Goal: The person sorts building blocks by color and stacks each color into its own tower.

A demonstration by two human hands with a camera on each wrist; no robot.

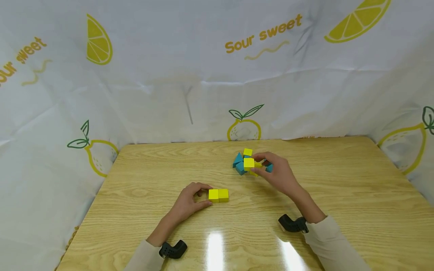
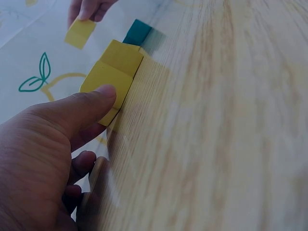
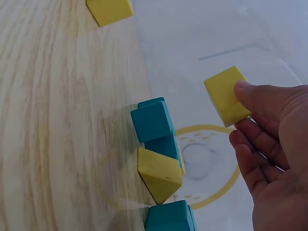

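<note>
Two yellow cubes stand side by side on the wooden table. My left hand (image 1: 188,203) has its thumb and fingers on either side of the left cube (image 1: 213,195), while the other cube (image 1: 223,195) lies against its right face. Farther back, my right hand (image 1: 278,174) pinches a third yellow cube (image 3: 223,96) between thumb and fingertips, raised off the table. Below and around that cube is a loose cluster: teal blocks (image 1: 240,168), a yellow block with slanted faces (image 3: 159,175) and another yellow cube (image 1: 248,152). The right hand partly hides this cluster in the head view.
The wood-grain table (image 1: 152,165) ends at a white curtain (image 1: 152,105) printed with lemons, which hangs behind it and along both sides. Another teal block (image 1: 269,168) sits at the cluster's right, behind the right fingers. A black wrist camera (image 1: 173,249) is strapped to the left forearm.
</note>
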